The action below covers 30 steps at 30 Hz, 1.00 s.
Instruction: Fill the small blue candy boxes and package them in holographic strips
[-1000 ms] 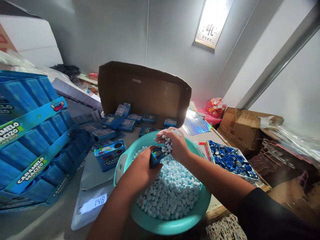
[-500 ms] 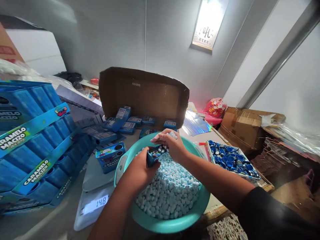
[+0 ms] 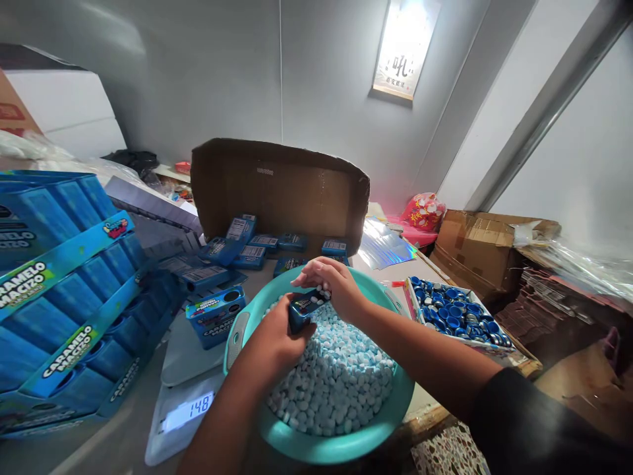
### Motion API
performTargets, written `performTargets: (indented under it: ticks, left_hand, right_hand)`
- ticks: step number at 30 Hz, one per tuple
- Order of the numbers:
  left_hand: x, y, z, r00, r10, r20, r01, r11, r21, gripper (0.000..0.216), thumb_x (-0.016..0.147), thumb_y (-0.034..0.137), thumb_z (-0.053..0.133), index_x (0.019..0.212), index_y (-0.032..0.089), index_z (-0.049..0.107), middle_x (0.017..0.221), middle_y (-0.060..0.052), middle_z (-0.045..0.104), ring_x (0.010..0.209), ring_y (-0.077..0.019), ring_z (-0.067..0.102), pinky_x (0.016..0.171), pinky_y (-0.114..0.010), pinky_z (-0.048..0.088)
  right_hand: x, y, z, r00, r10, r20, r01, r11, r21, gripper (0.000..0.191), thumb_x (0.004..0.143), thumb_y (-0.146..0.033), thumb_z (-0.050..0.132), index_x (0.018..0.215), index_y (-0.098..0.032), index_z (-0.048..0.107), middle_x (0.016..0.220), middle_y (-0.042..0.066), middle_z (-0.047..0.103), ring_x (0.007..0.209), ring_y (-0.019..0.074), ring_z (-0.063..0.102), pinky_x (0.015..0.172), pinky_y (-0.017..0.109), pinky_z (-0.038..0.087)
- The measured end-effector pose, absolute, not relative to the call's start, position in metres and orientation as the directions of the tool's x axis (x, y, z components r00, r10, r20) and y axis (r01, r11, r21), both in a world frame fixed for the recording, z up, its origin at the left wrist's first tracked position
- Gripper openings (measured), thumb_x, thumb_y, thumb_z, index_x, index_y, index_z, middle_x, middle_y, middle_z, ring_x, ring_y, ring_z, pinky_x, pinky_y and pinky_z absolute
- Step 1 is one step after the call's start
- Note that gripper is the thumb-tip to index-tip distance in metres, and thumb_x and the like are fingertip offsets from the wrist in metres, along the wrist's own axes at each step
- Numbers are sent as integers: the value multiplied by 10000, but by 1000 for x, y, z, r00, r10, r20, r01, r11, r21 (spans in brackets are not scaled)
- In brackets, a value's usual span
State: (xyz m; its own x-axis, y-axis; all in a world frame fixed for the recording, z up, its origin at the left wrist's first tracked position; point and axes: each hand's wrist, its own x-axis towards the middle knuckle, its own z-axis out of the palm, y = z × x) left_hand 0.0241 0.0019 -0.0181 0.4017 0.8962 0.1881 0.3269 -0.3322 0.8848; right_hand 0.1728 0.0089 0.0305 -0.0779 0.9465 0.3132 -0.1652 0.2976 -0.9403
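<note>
My left hand grips a small blue candy box, tilted over a turquoise basin. Cupped at the upper end of that box is my right hand, its fingers bent above it and a few small candies at the opening. How many candies the palm holds is hidden. A heap of pale blue and white candies fills much of the basin below both hands. Left of the basin, another blue box stands on a digital scale whose display reads 148.
Stacked display trays of blue boxes rise at the left. Behind the basin, several blue boxes lie before an open cardboard carton. A shallow box of blue caps sits at the right, near the table edge.
My right hand has turned and closed down over the box's opening; the candies seen on top of it are no longer visible there. The view has shifted slightly. The scale reading is unchanged.
</note>
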Motion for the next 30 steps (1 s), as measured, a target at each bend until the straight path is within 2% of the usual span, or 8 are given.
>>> performTargets:
  ticks: [5,8,10,12,17,20,25,30]
  left_hand:
    - [24,-5,-7,351,926,137,381,-275,883,573,806,386,622,1320,201,449,1168,-110,673,1063,-277,666,962,-419,490]
    - [22,-7,-4,264,956,124,401,-226,888,540,835,406,599,1322,238,435,1149,-77,670,1012,-252,679,920,-384,508]
    - [22,-6,-5,253,959,131,392,-225,892,515,841,409,597,1306,252,442,1126,-61,673,983,-237,686,896,-362,517]
    - [22,-5,-8,261,957,123,378,-219,900,503,842,404,598,1298,255,445,1099,-54,680,956,-230,691,879,-354,524]
    - [23,-6,-10,286,948,140,348,-239,906,471,846,352,588,1287,255,454,1173,-67,668,1060,-232,668,959,-366,490]
    - [22,-7,-8,282,953,110,377,-215,901,459,856,347,576,1289,259,449,1172,-70,667,1045,-237,669,949,-383,488]
    - [24,-8,-5,326,940,103,377,-229,897,457,862,354,567,1288,243,444,1154,-77,673,1022,-240,673,929,-383,494]
    - [19,-3,-8,307,949,79,410,-207,888,476,852,351,562,1297,239,435,1146,-76,682,1039,-241,682,941,-381,504]
  right_hand:
    - [177,12,31,-61,946,319,-73,315,-946,429,805,-600,645,822,-178,723,803,41,738,832,180,675,860,327,501]
    - [185,14,31,-65,924,378,200,383,-902,406,842,-563,625,774,-179,740,786,32,708,811,175,637,789,300,479]
    - [192,15,30,-114,896,429,398,437,-806,281,833,-449,678,758,-189,754,797,30,690,795,173,621,736,287,466]
    - [199,16,28,-167,866,470,495,486,-720,183,835,-351,683,776,-203,773,811,35,680,780,172,621,690,279,465]
    - [207,18,26,-260,807,530,594,566,-571,165,860,-226,644,777,-237,787,769,26,680,706,159,610,633,278,455]
    - [205,13,31,-303,776,553,608,604,-515,169,881,-256,655,774,-243,786,761,29,681,696,161,603,641,291,455]
    - [202,4,39,-343,764,546,582,629,-516,186,889,-350,673,792,-242,789,781,40,701,697,162,620,644,299,477]
    - [205,11,39,-344,781,521,591,611,-527,130,859,-257,687,790,-239,795,794,34,704,696,154,621,644,289,477]
